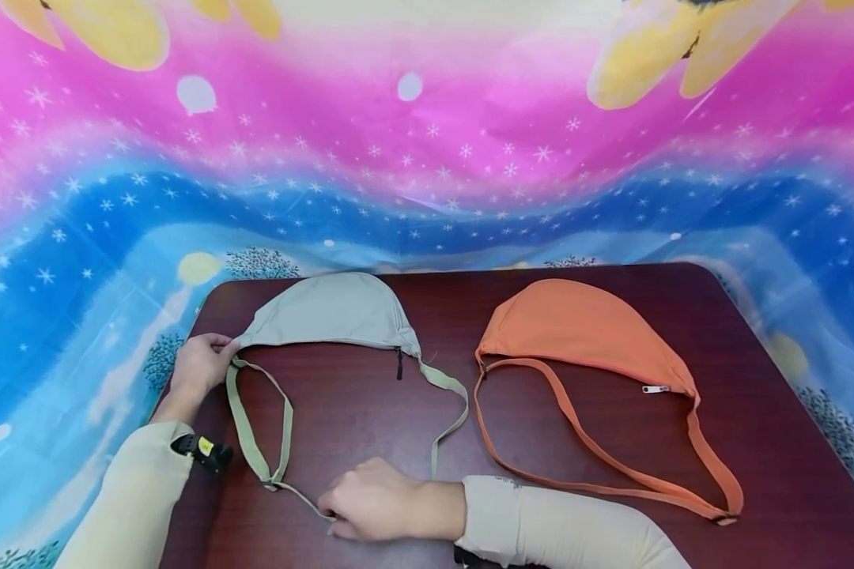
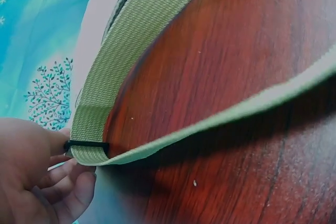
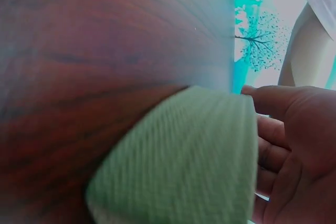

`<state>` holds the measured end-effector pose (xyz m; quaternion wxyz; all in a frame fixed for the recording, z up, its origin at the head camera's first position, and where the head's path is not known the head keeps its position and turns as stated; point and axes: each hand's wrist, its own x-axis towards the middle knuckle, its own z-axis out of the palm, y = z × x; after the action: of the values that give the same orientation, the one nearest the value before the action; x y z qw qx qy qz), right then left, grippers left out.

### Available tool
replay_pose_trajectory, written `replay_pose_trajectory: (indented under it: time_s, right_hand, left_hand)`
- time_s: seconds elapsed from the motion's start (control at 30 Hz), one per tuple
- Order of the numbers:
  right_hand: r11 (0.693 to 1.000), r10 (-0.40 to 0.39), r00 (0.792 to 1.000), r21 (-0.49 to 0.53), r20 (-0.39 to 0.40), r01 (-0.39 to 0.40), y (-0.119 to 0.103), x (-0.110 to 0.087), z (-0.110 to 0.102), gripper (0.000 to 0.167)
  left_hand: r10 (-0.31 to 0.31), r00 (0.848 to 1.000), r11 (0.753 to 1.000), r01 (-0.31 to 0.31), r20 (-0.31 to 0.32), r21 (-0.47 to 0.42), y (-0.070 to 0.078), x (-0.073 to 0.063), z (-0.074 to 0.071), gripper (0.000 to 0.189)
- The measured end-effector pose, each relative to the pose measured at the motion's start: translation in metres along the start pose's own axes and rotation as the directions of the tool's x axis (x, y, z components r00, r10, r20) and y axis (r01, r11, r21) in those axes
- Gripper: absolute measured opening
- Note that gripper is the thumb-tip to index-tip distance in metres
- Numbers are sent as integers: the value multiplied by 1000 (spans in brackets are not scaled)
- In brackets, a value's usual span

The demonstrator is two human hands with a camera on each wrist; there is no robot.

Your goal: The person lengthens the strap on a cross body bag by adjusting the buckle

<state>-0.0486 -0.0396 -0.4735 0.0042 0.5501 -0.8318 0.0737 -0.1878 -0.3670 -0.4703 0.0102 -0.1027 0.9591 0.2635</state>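
Note:
A pale grey-green crescent-shaped waist bag (image 1: 334, 312) lies flat at the table's back left, its dark zipper pull hanging near the right corner. My left hand (image 1: 201, 367) pinches the bag's left corner, where the light green strap (image 1: 240, 419) joins it. In the left wrist view, a dark loop (image 2: 88, 144) crosses the strap right at those fingers. Nearer the front edge, my right hand (image 1: 377, 502) holds the strap between thumb and fingers, below its slider buckle (image 1: 270, 485). The right wrist view shows the green webbing (image 3: 184, 161) close up, against the fingers.
To the right lies an orange waist bag (image 1: 583, 324) with its strap (image 1: 605, 450) looped toward the front. Both bags rest on a dark red-brown wooden table (image 1: 370, 411). A printed pink and blue cloth (image 1: 427, 158) hangs behind and around the table.

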Motion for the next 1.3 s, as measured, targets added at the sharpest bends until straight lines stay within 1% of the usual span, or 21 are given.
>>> replay_pose_trajectory:
  time_s: [0.17, 0.23, 0.37, 0.43, 0.53, 0.6, 0.67, 0.73, 0.8, 0.87, 0.93, 1.03, 1.13, 1.23, 1.3]
  right_hand:
    - [997, 44, 999, 63, 0, -44, 7, -4, -6, 16]
    - [996, 52, 999, 71, -10, -52, 12, -7, -9, 14]
    - [996, 49, 998, 80, -44, -45, 25, -17, -18, 20]
    - [995, 34, 998, 97, -58, -29, 34, -24, -24, 24]
    - [988, -1, 998, 155, -68, 12, 48, -38, -34, 31]
    - [981, -16, 997, 194, -78, 31, 57, -49, -41, 36]
    - [973, -19, 996, 227, -87, 38, 65, -60, -49, 41]
    - [969, -6, 996, 244, -88, 27, 73, -73, -56, 45]
    - [969, 9, 996, 246, -91, 14, 81, -86, -63, 49]
    - [971, 25, 996, 240, -88, -3, 88, -102, -69, 52]
    - [974, 45, 995, 226, -93, -23, 95, -119, -75, 54]
    - [972, 107, 991, 219, -86, -86, 102, -146, -84, 55]
    - [962, 175, 983, 222, -61, -158, 108, -174, -93, 55]
    - [955, 211, 976, 223, -50, -195, 112, -201, -99, 54]
    - [954, 219, 974, 219, -54, -203, 113, -218, -102, 53]
  left_hand:
    - [22, 999, 1000, -22, 37, 3, -6, 0, -4, 48]
    - [19, 999, 1000, -20, 43, 5, -8, -1, -6, 49]
    - [31, 999, 999, -31, 41, 6, -6, -3, -14, 51]
    - [59, 997, 998, -60, 42, 6, -2, -5, -20, 52]
    - [131, 991, 991, -132, 41, 28, 11, -12, -27, 52]
    - [193, 981, 980, -194, 36, 41, 23, -18, -31, 51]
    - [244, 969, 968, -245, 31, 56, 39, -25, -35, 51]
    - [288, 957, 955, -289, 31, 67, 57, -34, -38, 53]
    - [328, 944, 941, -329, 28, 80, 75, -43, -38, 57]
    - [374, 927, 922, -375, 22, 98, 92, -51, -35, 59]
    - [434, 901, 894, -433, 23, 113, 109, -57, -29, 59]
    - [526, 850, 841, -527, 41, 126, 135, -63, -18, 58]
    - [596, 800, 792, -601, 77, 112, 161, -71, -6, 59]
    - [653, 750, 747, -661, 104, 78, 188, -81, 9, 60]
    - [695, 710, 709, -703, 116, 57, 203, -89, 21, 59]
